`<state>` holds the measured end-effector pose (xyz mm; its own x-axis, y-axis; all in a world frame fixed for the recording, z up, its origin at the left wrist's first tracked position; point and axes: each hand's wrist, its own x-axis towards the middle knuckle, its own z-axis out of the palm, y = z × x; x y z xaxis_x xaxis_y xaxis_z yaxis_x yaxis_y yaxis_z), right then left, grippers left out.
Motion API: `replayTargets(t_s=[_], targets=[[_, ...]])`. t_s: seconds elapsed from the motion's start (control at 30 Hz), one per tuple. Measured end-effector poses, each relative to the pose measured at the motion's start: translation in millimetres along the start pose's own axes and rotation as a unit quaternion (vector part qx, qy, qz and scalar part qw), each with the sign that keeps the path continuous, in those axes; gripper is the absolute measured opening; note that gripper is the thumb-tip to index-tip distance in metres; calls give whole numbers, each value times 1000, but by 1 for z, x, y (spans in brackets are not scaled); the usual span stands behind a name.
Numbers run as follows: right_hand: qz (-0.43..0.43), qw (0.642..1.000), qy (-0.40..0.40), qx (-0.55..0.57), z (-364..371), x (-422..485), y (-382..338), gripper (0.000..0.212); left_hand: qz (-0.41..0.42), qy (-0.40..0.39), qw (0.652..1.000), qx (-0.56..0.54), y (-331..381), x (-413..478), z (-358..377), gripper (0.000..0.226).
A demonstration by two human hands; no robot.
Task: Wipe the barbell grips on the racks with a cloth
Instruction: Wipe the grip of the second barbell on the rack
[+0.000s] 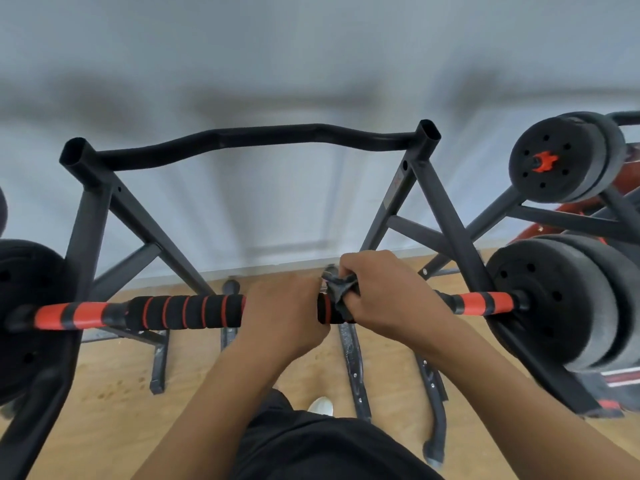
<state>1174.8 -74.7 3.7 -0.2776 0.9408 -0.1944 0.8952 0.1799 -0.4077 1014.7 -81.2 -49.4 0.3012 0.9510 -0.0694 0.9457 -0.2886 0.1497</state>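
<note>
Wood floor and a pale wall lie behind the rack (446, 216), which carries the barbell (481, 303) across its near arms and a curl bar (242, 136) on its far tops. Your left hand (280, 313) curls round the foam grip (183, 311) at mid-bar. Your right hand (391, 292), just right of it, pinches the dark cloth (337, 289) wrapped on the grip. Hold the bar steady with the left so it can't roll, squeeze the cloth fully round, and twist as you slide right. No bins or other containers show.
</note>
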Motion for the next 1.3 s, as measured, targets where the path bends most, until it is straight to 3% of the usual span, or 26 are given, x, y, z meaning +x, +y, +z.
replayTargets(t_s=[0.13,0.23,0.3,0.37,0.47,0.6,0.67,0.73,0.87,0.93,1.03,1.1,1.2,1.3], targets=[[-6,1000,12,-11,0,-4,2,9,-10,-1,1000,10,-4,4,1,26],[-2,999,20,-32,4,0,1,10,-7,90,995,30,-1,-8,20,20],[3,999,17,-49,8,5,0,15,10,197,979,43,-2,-15,34,19],[7,998,9,-56,11,9,1,20,12,240,969,57,1,-19,41,21],[11,999,2,-35,9,8,3,24,8,169,985,20,8,-19,28,24],[8,1000,-19,-14,-1,0,1,13,10,-52,998,-30,0,-4,-3,31],[3,999,-22,-33,-2,-3,-1,8,3,-83,996,-32,2,4,-8,26],[1,998,-18,-52,-1,-3,-3,9,-5,-38,999,-9,4,1,1,26],[16,997,-10,-73,9,5,-5,22,23,181,982,52,5,-21,31,25],[29,996,-13,-79,13,9,-6,23,24,238,968,71,9,-27,42,22],[37,997,-10,-61,13,9,-6,12,14,162,986,38,17,-26,28,22],[37,999,-9,-36,9,3,-7,9,17,34,999,9,9,-20,14,20],[32,999,-11,-33,4,-12,-8,7,10,-127,991,-40,-6,-7,-5,32],[30,998,-10,-57,5,-20,-11,9,11,-110,993,-42,-8,-6,0,26]])
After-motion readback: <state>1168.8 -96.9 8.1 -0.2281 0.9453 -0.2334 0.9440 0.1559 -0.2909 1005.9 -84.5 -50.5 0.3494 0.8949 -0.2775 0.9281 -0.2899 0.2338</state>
